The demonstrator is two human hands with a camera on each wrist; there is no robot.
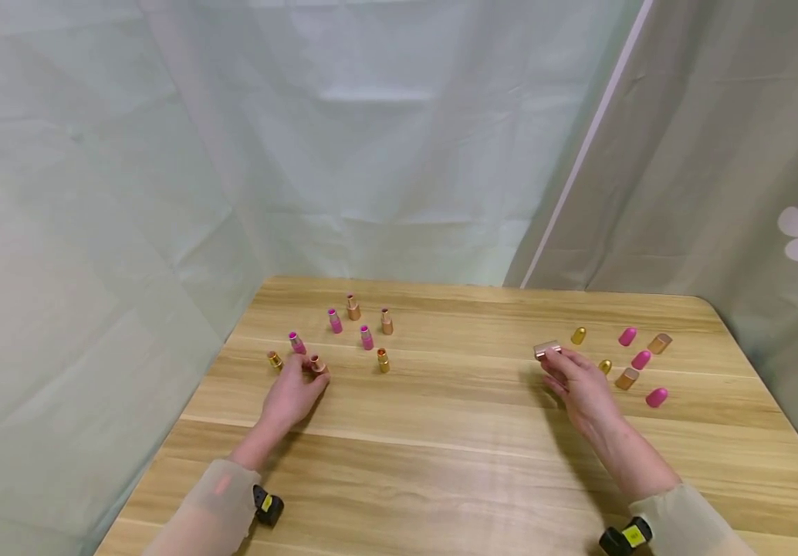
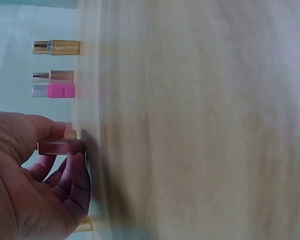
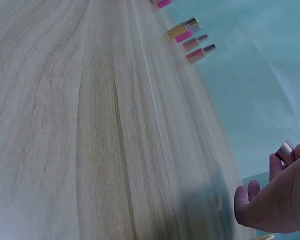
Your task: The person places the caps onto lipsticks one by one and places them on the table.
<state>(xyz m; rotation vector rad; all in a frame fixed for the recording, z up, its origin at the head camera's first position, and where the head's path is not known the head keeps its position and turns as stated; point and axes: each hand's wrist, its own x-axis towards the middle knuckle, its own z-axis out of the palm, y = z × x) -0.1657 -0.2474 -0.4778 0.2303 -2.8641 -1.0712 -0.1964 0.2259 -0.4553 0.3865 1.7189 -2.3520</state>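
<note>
At the left of the table my left hand [image 1: 293, 395] grips an uncapped rose-gold lipstick [image 1: 318, 363] between thumb and fingers. The left wrist view shows this lipstick [image 2: 54, 148] upright in the fingers, close over the wood. A pink lipstick [image 1: 297, 343] and a gold lipstick [image 1: 275, 360] stand just beyond and beside that hand. On the other side, my right hand [image 1: 588, 394] pinches a rose-gold lipstick cap [image 1: 547, 350] lying sideways above the table. Part of this cap [image 3: 285, 152] shows past the fingers in the right wrist view. A gold cap [image 1: 605, 367] is partly behind the right hand.
Several more uncapped lipsticks stand at back left, among them a gold one [image 1: 383, 361] and a pink one [image 1: 366, 337]. Right of my right hand are pink caps [image 1: 657, 398], rose-gold caps [image 1: 627, 378] and another gold cap [image 1: 579, 335]. A curtain [image 1: 399, 154] hangs behind the wooden table [image 1: 427, 463].
</note>
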